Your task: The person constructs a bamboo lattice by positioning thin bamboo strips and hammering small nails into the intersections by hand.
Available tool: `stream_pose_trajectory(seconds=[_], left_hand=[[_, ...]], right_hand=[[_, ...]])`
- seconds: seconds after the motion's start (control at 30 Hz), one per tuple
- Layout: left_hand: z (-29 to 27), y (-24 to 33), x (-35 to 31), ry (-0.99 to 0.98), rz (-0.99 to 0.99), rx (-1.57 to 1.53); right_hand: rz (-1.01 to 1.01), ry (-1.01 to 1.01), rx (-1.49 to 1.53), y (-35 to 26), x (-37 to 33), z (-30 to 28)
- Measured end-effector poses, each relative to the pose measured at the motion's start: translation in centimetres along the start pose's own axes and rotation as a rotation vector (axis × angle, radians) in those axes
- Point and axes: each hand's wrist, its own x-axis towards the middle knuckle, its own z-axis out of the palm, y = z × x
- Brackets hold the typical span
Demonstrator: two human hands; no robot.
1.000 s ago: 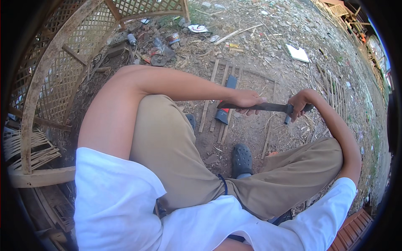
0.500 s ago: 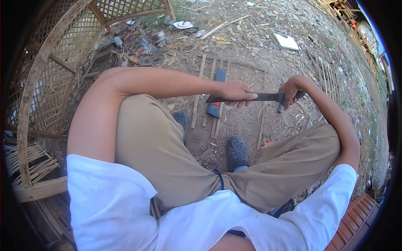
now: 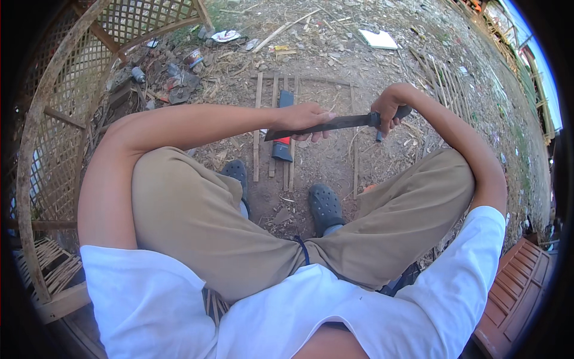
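Note:
A dark-bladed machete (image 3: 347, 122) is held nearly level above the ground, in front of my knees. My right hand (image 3: 387, 112) is wrapped round its black handle. My left hand (image 3: 304, 116) grips the blade toward its tip, thumb along the upper side and fingers below. Beneath the left hand, a dark blue and black sheath-like piece (image 3: 282, 152) with a red patch lies across thin wooden slats (image 3: 258, 134); the hand and blade cover its middle.
My feet, in dark clogs (image 3: 325, 206), rest on the dirt ground. A curved lattice wooden frame (image 3: 51, 78) stands at left. Litter and a white flat panel (image 3: 378, 39) lie farther off. A brown panelled board (image 3: 515, 287) sits at lower right.
The view has shifted, so the surroundings and both hands appear farther left. Both hands keep their hold on the machete, its blade still roughly level over the slats.

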Motion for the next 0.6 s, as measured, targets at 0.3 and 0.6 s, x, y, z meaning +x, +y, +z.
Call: stream_pose_trajectory(seconds=[0.3, 0.6], left_hand=[[-0.1, -0.9, 0.3, 0.003, 0.146, 0.346], [-0.1, 0.1, 0.1, 0.024, -0.042, 0.018]], right_hand=[[-0.054, 0.0, 0.006, -0.2, 0.1, -0.1], [-0.024, 0.006, 0.002, -0.3, -0.4, 0.1]])
